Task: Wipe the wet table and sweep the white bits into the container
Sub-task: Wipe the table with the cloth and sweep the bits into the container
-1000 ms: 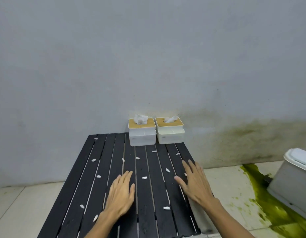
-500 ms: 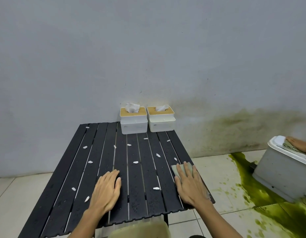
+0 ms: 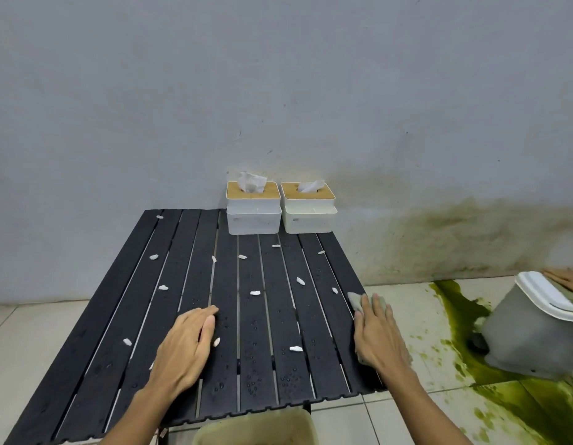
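A black slatted table (image 3: 265,316) carries water drops and several scattered white bits (image 3: 255,293). My left hand (image 3: 185,345) lies flat on the slats at the near middle, fingers together, holding nothing. My right hand (image 3: 376,335) presses flat on a grey-green cloth (image 3: 355,301) at the table's right edge; the cloth's far corner sticks out past my fingers. A beige container (image 3: 256,428) shows its rim below the table's near edge.
Two white tissue boxes (image 3: 254,208) with wooden lids stand at the table's far edge against the wall. On the floor to the right sits a grey bin (image 3: 529,335) with a white lid, another person's hand (image 3: 566,279) on it, amid green stains (image 3: 503,399).
The view has dropped and pulled back, showing more of the table's near edge and the container. A cloth has appeared under my right hand, which shifted to the right edge.
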A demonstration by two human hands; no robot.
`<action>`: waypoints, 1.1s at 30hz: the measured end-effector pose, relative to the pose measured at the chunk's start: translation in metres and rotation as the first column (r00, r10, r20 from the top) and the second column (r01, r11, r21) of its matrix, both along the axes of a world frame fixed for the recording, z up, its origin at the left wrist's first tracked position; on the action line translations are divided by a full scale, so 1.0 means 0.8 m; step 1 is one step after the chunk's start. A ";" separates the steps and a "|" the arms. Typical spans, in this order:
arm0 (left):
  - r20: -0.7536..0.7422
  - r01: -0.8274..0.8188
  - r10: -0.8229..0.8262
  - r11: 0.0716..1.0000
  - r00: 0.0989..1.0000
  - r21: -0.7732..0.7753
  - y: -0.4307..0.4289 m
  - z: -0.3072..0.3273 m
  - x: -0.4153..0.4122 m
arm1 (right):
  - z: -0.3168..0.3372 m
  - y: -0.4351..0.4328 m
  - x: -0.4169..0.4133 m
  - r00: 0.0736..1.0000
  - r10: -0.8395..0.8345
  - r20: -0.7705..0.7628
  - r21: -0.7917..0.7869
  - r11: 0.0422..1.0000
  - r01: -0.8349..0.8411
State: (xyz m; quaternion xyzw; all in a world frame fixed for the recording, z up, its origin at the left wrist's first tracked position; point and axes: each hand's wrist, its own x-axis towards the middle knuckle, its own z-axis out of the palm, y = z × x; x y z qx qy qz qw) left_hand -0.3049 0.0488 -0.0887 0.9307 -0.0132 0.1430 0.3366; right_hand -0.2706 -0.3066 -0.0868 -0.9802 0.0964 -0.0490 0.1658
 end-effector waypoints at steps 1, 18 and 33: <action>0.002 -0.006 0.006 1.000 1.000 -0.006 -0.001 0.000 0.000 | 0.003 0.000 0.021 1.000 -0.007 -0.010 0.024 1.000 0.007; 0.005 -0.030 0.030 0.997 1.000 -0.071 -0.004 -0.004 0.003 | 0.037 0.096 0.018 0.889 0.325 0.322 0.502 0.738 -0.451; 0.045 -0.018 0.011 0.987 0.999 0.159 0.000 -0.009 0.093 | 0.017 0.094 0.129 0.918 0.397 0.010 -0.027 0.917 -0.397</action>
